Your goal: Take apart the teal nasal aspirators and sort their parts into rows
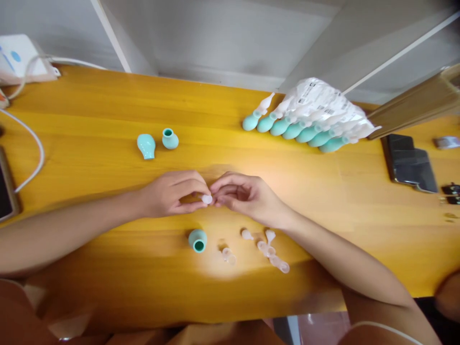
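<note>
Loose clear plastic tips [268, 249] and one teal rubber bulb [197, 240] wait unassembled; left hand [168, 194] and right hand [244, 194] fingers pinch a small clear plastic piece [206, 199]; finished row of teal bulb aspirators [298, 129] beyond.

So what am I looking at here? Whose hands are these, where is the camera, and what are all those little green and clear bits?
There is no machine here: a person works with two bare hands, and the one camera sits on their head, looking down at a yellow wooden table. The left hand and right hand meet in the middle, and together their fingers pinch a small clear plastic piece. Near the body lie one teal rubber bulb and several loose clear tips. Farther off stand two more teal bulbs. At the back right is a row of assembled bulbs with tips, partly under a plastic bag. A dark phone lies on the right.
</note>
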{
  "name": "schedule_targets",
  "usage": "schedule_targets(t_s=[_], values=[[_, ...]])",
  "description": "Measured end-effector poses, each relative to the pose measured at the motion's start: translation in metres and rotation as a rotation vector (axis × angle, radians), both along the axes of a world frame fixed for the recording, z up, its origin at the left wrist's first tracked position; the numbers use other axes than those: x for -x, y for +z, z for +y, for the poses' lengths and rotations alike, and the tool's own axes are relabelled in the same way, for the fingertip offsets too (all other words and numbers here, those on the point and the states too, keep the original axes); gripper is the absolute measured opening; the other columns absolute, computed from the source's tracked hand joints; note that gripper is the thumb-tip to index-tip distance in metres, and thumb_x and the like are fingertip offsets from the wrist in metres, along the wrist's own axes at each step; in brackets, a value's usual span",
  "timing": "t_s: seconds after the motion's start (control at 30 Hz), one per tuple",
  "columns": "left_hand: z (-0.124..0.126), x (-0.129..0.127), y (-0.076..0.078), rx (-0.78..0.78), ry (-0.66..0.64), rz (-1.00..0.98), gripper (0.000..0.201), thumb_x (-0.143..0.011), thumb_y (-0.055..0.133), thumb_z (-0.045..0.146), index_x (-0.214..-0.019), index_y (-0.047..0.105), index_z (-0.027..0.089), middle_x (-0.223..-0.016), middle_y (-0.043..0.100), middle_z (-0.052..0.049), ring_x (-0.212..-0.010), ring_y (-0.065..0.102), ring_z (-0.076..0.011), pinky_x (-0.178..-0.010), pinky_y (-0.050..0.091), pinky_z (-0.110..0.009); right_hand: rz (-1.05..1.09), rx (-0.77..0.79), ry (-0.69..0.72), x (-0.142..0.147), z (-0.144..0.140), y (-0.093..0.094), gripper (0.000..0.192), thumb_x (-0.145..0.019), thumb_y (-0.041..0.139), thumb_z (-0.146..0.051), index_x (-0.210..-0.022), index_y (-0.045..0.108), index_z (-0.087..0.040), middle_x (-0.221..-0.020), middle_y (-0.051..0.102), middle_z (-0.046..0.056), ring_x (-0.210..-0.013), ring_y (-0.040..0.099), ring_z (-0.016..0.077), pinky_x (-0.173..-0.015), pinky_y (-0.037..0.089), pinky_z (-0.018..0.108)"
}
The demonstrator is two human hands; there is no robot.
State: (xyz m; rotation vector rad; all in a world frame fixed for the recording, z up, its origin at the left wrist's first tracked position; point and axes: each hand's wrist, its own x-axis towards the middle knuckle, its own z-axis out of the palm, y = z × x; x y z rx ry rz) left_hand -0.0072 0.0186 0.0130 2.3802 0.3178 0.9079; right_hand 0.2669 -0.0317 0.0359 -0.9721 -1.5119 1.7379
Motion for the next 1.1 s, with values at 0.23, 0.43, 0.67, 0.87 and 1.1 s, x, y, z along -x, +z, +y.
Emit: schedule_targets(t_s=[0.23, 0.43, 0.67, 0.87, 1.1], values=[[-0.001, 0.0, -0.002, 0.023, 0.027, 0.073, 0.011, -0.107, 0.069, 0.02, -0.117, 0.067, 0.023, -0.096, 0.08, -0.003, -0.083, 0.074, -0.0157, -0.08, 0.06, -0.027, -0.894, -0.694, 0.068, -0.071, 0.032, 0.044, 0.016, -0.109, 0.064, -0.027, -0.105, 0.079, -0.022, -0.101, 0.079, 0.009, -0.082, 0.072, 0.023, -0.078, 0.054, 0.038], [0.001, 0.0, -0.006, -0.091, 0.007, 0.1, 0.007, -0.108, 0.067, 0.018, -0.112, 0.068, 0.023, -0.096, 0.079, -0.003, -0.083, 0.072, -0.0162, -0.081, 0.058, -0.027, -1.005, -0.503, 0.343, -0.09, 0.036, 0.051, 0.019, -0.109, 0.067, -0.038, -0.101, 0.078, -0.025, -0.102, 0.08, 0.005, -0.087, 0.073, 0.0234, -0.08, 0.05, 0.035], [0.0, 0.0, -0.009, -0.093, 0.016, 0.117, 0.007, -0.107, 0.068, 0.016, -0.11, 0.066, 0.022, -0.097, 0.077, -0.003, -0.083, 0.07, -0.0157, -0.08, 0.057, -0.026, -1.164, -0.426, 0.357, -0.066, 0.032, 0.042, 0.021, -0.104, 0.072, -0.036, -0.089, 0.066, -0.023, -0.096, 0.075, 0.006, -0.086, 0.067, 0.0235, -0.078, 0.043, 0.035], [0.0, 0.0, -0.01, -0.087, 0.027, 0.127, 0.008, -0.105, 0.068, 0.016, -0.106, 0.064, 0.022, -0.096, 0.076, -0.003, -0.082, 0.07, -0.0158, -0.078, 0.055, -0.025, -1.085, -0.495, 0.393, -0.063, 0.032, 0.035, 0.017, -0.102, 0.066, -0.021, -0.086, 0.059, -0.023, -0.092, 0.071, 0.005, -0.087, 0.064, 0.022, -0.08, 0.044, 0.034], [-0.001, 0.0, -0.009, -0.059, 0.038, 0.143, 0.008, -0.106, 0.066, 0.016, -0.108, 0.061, 0.022, -0.094, 0.074, -0.002, -0.08, 0.068, -0.015, -0.078, 0.055, -0.025, -0.609, -0.589, 0.157, -0.038, 0.026, 0.018, 0.005, -0.097, 0.072, -0.017, -0.097, 0.071, -0.021, -0.094, 0.072, 0.003, -0.08, 0.066, 0.0163, -0.073, 0.05, 0.03]])
